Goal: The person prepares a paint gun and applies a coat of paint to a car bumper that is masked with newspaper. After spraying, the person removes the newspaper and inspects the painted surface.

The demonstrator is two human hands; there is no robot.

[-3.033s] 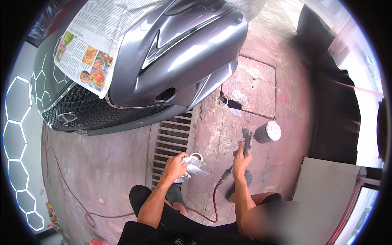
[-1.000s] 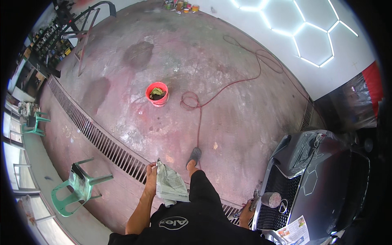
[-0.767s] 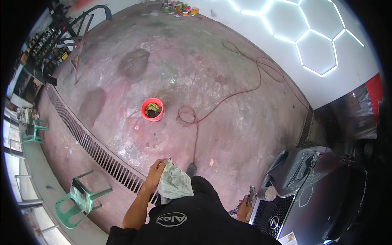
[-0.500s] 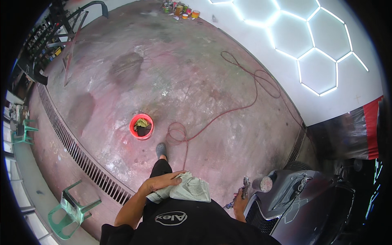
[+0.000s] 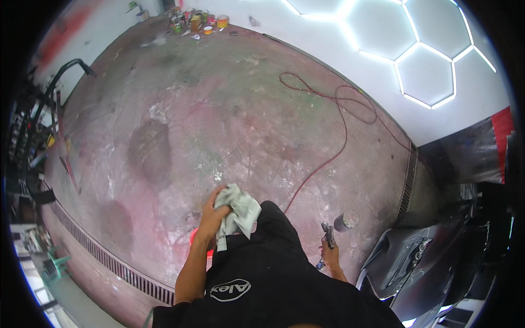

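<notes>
My left hand (image 5: 210, 221) is closed around a crumpled sheet of newspaper (image 5: 243, 210), held out ahead of my body on the left. Low on the right, my right hand (image 5: 331, 256) grips the handle of a spray gun (image 5: 328, 234). A grey, paint-spotted cup (image 5: 346, 221) sits at the gun's front end. Beneath my left forearm, parts of a red bucket (image 5: 194, 236) show; my arm and the paper cover most of it.
A red air hose (image 5: 344, 136) loops over the stained floor. To my right stands a dark grey car front (image 5: 404, 262). Paint cans (image 5: 197, 23) cluster by the far wall. A dark metal stand (image 5: 57, 109) and a floor grate (image 5: 109, 257) lie left, with a green chair (image 5: 59, 262).
My body has moved forward over the floor. The left hand has lifted the newspaper up and ahead, and the bucket has slipped under my left arm. My right hand still holds the spray gun.
</notes>
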